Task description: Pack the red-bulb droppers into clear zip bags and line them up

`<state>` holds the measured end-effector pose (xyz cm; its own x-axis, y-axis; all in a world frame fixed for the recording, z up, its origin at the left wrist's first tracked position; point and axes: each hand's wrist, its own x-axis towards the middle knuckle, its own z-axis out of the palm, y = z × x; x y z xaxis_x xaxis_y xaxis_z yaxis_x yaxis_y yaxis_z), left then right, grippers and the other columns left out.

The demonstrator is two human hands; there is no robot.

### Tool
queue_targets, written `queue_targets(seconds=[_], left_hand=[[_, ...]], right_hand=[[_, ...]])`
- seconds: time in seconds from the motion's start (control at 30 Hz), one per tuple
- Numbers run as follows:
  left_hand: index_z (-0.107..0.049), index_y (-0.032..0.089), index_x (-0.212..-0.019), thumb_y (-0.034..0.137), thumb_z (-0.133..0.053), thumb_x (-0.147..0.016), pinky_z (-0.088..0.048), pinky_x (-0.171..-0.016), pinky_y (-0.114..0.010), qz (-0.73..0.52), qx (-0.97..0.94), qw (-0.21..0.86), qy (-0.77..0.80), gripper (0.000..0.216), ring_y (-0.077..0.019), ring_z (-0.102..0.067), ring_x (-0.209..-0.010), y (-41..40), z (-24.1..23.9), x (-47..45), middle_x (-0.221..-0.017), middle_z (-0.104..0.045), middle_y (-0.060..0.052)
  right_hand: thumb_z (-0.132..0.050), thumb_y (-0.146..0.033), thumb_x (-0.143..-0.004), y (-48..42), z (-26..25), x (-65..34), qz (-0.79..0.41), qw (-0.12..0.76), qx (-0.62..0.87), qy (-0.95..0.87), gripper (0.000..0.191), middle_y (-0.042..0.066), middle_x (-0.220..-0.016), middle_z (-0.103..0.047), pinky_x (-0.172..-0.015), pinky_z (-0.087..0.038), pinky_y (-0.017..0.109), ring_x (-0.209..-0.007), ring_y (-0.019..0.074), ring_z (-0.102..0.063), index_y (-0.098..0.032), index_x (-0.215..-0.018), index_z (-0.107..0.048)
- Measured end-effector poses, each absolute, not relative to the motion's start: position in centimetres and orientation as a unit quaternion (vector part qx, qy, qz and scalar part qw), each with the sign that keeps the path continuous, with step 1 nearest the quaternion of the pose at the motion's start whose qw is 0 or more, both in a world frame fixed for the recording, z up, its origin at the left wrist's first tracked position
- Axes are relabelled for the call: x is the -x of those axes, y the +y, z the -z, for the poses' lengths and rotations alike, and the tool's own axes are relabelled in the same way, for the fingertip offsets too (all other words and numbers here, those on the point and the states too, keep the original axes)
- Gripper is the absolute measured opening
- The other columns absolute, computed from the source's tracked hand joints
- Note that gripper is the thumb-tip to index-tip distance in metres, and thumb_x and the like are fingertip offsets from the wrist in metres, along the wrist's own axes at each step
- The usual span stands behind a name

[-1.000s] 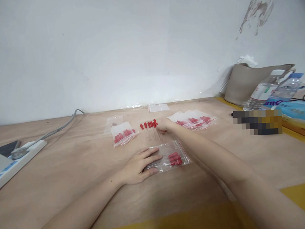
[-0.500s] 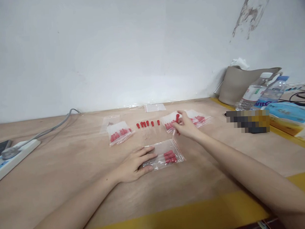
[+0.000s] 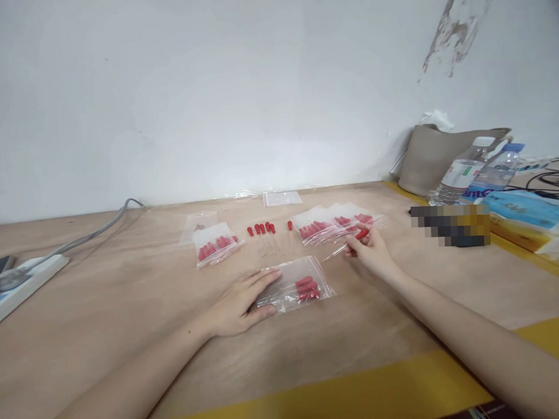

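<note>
Left hand [image 3: 239,302]: laid flat, fingers spread, pressed on the near end of a clear zip bag [image 3: 295,291] on the wooden table [image 3: 127,312]
Right hand [image 3: 371,250]: fingers pinched around a red-capped dropper [image 3: 349,244], held low just right of the bag
Loose droppers [image 3: 263,229]: lined up behind the bag
Filled bags [image 3: 335,223]: lying beyond the right hand

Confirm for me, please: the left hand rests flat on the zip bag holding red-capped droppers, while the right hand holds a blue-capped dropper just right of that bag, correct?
Not quite. The head view shows the dropper in the right hand has a red cap, not blue. The rest holds: the left hand lies flat on the zip bag of red-capped droppers, and the right hand is just right of that bag.
</note>
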<state>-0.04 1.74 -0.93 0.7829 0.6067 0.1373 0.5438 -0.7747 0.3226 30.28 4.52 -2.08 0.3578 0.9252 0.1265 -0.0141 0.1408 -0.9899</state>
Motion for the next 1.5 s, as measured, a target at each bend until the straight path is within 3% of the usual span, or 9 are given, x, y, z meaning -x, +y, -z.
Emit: queue_targets(seconds=[0.23,0.37,0.57,0.7,1.0,1.1,1.23,1.37,1.5], left_hand=[[-0.018,0.025,-0.14,0.043,-0.042,-0.09,-0.028,-0.105,-0.043,-0.112,-0.934,0.139,0.31,0.058,-0.0243,-0.026,-0.131,1.5,0.6,-0.2,-0.145,-0.023,-0.007],[-0.017,0.026,-0.141,0.043,-0.042,-0.09,-0.028,-0.105,-0.043,-0.11,-0.934,0.141,0.309,0.059,-0.0252,-0.025,-0.131,1.5,0.6,-0.2,-0.146,-0.021,-0.007],[-0.019,0.026,-0.14,0.043,-0.042,-0.09,-0.029,-0.104,-0.043,-0.116,-0.935,0.135,0.307,0.058,-0.0251,-0.027,-0.131,1.5,0.8,-0.1,-0.146,-0.021,-0.007],[-0.02,0.026,-0.14,0.044,-0.041,-0.09,-0.029,-0.104,-0.043,-0.113,-0.935,0.136,0.308,0.057,-0.0248,-0.027,-0.131,1.5,0.8,-0.2,-0.146,-0.022,-0.007],[-0.022,0.026,-0.139,0.043,-0.041,-0.09,-0.029,-0.104,-0.043,-0.109,-0.936,0.129,0.308,0.055,-0.0242,-0.028,-0.13,1.6,0.6,-0.3,-0.145,-0.024,-0.007],[-0.028,0.026,-0.138,0.044,-0.042,-0.09,-0.029,-0.104,-0.043,-0.105,-0.938,0.121,0.307,0.053,-0.0245,-0.029,-0.13,1.6,0.9,-0.1,-0.144,-0.027,-0.007],[-0.032,0.026,-0.136,0.044,-0.042,-0.09,-0.027,-0.105,-0.044,-0.1,-0.939,0.116,0.307,0.051,-0.0248,-0.027,-0.131,1.9,1.2,-0.1,-0.145,-0.025,-0.007],[-0.035,0.025,-0.135,0.044,-0.043,-0.09,-0.024,-0.107,-0.041,-0.102,-0.939,0.121,0.305,0.05,-0.0234,-0.026,-0.131,2.1,1.3,-0.2,-0.145,-0.025,-0.006],[-0.034,0.025,-0.136,0.043,-0.044,-0.09,-0.022,-0.108,-0.043,-0.093,-0.941,0.125,0.299,0.05,-0.0235,-0.026,-0.132,2.1,1.1,-0.1,-0.145,-0.025,-0.005]], right_hand=[[-0.065,-0.032,-0.067,2.7,2.2,-27.2,-0.585,0.535,0.459,-0.4,0.029,-0.001,-0.07,-0.058,-0.07,-0.051,0.029,-0.064,0.0115,-0.06,-0.02,-0.089,-0.05],[-0.071,-0.036,-0.061,2.2,2.2,-26.9,-0.574,0.477,0.462,-0.479,0.036,0.0,-0.072,-0.062,-0.059,-0.048,0.024,-0.055,0.0071,-0.054,-0.016,-0.087,-0.057],[-0.073,-0.041,-0.055,2.2,2.0,-26.6,-0.526,0.462,0.507,-0.503,0.039,-0.005,-0.058,-0.056,-0.033,-0.028,0.016,-0.036,0.0033,-0.042,-0.017,-0.078,-0.051],[-0.072,-0.039,-0.056,2.2,1.6,-25.9,-0.514,0.434,0.544,-0.502,0.032,-0.007,-0.043,-0.048,-0.031,-0.026,0.016,-0.034,0.0042,-0.039,-0.017,-0.068,-0.053],[-0.065,-0.043,-0.064,2.2,1.8,-26.4,-0.554,0.368,0.486,-0.567,0.031,-0.006,-0.042,-0.049,-0.035,-0.03,0.018,-0.034,0.0045,-0.038,-0.015,-0.074,-0.06],[-0.06,-0.04,-0.069,3.0,1.5,-27.1,-0.481,0.39,0.534,-0.576,0.028,-0.006,-0.042,-0.048,-0.034,-0.029,0.018,-0.034,0.0063,-0.039,-0.015,-0.082,-0.059],[-0.058,-0.027,-0.07,5.9,0.3,-26.8,-0.259,0.424,0.562,-0.661,0.013,0.003,-0.07,-0.064,-0.052,-0.043,0.022,-0.057,0.011,-0.056,-0.015,-0.076,-0.059],[-0.054,-0.021,-0.074,9.8,-1.1,-23.9,-0.103,0.278,0.614,-0.731,0.016,0.009,-0.086,-0.066,-0.071,-0.045,0.027,-0.082,0.0182,-0.061,-0.014,-0.087,-0.06],[-0.053,-0.016,-0.076,12.4,-1.2,-20.0,-0.086,0.152,0.692,-0.7,0.033,0.021,-0.105,-0.061,-0.08,-0.044,0.036,-0.099,0.0282,-0.058,-0.007,-0.108,-0.053]])
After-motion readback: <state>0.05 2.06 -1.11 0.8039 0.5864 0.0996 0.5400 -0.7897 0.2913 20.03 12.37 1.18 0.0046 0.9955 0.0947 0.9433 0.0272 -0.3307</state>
